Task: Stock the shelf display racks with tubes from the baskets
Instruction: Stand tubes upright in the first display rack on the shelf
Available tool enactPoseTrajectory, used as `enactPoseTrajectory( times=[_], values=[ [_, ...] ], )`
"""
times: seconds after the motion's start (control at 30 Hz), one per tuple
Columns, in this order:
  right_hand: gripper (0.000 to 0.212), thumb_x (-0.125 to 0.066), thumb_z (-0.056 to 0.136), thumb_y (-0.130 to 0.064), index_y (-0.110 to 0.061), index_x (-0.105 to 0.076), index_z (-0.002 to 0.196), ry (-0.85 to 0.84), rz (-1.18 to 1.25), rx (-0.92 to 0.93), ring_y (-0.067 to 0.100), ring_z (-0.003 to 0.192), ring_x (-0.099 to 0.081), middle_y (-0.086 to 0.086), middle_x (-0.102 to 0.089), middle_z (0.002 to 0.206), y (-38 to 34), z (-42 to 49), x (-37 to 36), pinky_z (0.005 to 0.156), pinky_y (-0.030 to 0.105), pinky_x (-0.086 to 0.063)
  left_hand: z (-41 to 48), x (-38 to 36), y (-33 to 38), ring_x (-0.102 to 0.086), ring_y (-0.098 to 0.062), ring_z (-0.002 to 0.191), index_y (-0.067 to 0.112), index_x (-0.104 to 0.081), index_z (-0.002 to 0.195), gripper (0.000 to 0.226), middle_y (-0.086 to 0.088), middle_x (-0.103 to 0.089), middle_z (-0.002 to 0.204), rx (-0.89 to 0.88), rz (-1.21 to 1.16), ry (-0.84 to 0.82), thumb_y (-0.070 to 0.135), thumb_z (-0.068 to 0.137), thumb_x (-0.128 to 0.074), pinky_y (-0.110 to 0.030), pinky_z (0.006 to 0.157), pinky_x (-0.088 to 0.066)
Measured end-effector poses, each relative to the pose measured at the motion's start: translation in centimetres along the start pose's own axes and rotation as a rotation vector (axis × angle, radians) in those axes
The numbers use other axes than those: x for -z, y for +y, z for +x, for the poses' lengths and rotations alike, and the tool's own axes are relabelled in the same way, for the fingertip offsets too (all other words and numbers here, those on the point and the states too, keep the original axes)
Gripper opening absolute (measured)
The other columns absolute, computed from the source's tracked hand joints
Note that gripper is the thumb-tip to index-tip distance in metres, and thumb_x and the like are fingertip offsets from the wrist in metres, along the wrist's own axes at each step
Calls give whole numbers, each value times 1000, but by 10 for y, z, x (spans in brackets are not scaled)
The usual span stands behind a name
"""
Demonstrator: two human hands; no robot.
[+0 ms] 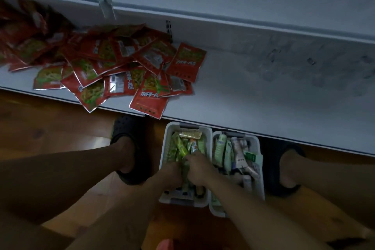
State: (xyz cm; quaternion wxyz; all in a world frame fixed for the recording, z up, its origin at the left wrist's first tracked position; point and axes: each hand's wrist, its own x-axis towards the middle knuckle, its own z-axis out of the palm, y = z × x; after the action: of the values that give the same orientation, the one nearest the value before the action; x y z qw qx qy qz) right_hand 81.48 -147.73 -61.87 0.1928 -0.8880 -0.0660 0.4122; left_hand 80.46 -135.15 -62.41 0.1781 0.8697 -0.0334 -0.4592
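Two white baskets stand side by side on the wooden floor below the shelf. The left basket point(167, 144) holds several green tubes point(181, 146). The right basket point(257, 160) holds pale green and white tubes point(223, 149). Both of my hands are down inside the left basket. My left hand point(171, 171) and my right hand point(199, 169) sit close together, fingers curled around a bunch of green tubes between them. The bottom shelf point(263, 103) runs above the baskets, white and bare on its right half.
A loose heap of red snack packets point(121, 67) covers the shelf's left half, some overhanging the front edge. My feet in dark clogs point(129, 144) point(284, 170) flank the baskets. An upper shelf point(223, 12) overhangs behind.
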Motion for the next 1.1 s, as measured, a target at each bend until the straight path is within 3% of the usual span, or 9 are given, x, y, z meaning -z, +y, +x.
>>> enactPoseTrajectory(
  times=[0.13,0.3,0.37,0.47,0.63,0.73,0.83,0.9,1.1],
  values=[
    [63,-52,88,-7,-19,-32,147,-37,41,21,40,135,-31,20,-14,154,2,17,5,105,42,-39,8,-5,-3,-55,-29,118,4,-50,132,42,-17,-56,130,37,-169,18,22,95,-52,-34,97,-44],
    [65,-49,87,-9,-27,-34,147,-58,63,28,37,134,-33,18,-26,150,4,42,8,107,39,-37,11,-2,-14,-65,-19,98,17,-67,104,21,-2,-69,105,136,-484,385,16,83,-64,-28,80,-54],
    [61,-50,86,-9,-28,-39,144,-34,65,32,38,126,-41,19,-34,143,5,47,12,101,37,-42,10,1,-16,-65,-17,89,22,-62,90,13,1,-67,94,148,-632,514,12,82,-67,-29,74,-55],
    [58,-50,87,-9,-27,-42,142,-20,83,60,40,123,-44,21,-36,142,7,53,12,94,37,-44,13,10,-22,-60,-18,75,22,-46,81,27,-2,-57,84,147,-906,569,4,83,-66,-30,61,-52],
    [62,-50,86,0,-16,-33,144,62,126,35,35,121,-46,17,-46,136,0,58,1,92,37,-44,18,25,-30,-56,-24,79,15,-43,104,32,-8,-52,97,163,-1331,473,-8,85,-55,-34,59,-48],
    [53,-53,85,-2,-12,-38,135,158,146,-22,34,113,-52,15,-52,126,-2,62,-5,89,40,-48,16,29,-39,-61,-29,82,5,-48,117,30,-18,-58,106,147,-1463,339,-1,87,-50,-34,58,-51],
    [48,-57,85,-9,-11,-39,130,185,147,-57,35,105,-56,15,-54,120,-5,69,-12,80,40,-50,5,35,-41,-61,-18,55,2,-63,94,28,-11,-65,71,87,-1637,106,13,97,-37,-21,47,-47],
    [52,-60,83,-15,-13,-39,131,178,161,-93,34,105,-55,14,-54,121,-7,73,-14,81,40,-50,1,38,-43,-51,-10,45,7,-62,83,37,-1,-55,60,56,-1713,22,24,101,-36,-18,41,-39],
    [43,-65,80,-13,-12,-57,123,-40,559,-200,24,93,-58,10,-60,113,-7,73,-1,76,32,-52,0,48,-54,-54,-12,67,8,-60,108,44,-1,-62,82,-9,-1809,-54,38,102,-28,-23,59,-43]
  ],
)
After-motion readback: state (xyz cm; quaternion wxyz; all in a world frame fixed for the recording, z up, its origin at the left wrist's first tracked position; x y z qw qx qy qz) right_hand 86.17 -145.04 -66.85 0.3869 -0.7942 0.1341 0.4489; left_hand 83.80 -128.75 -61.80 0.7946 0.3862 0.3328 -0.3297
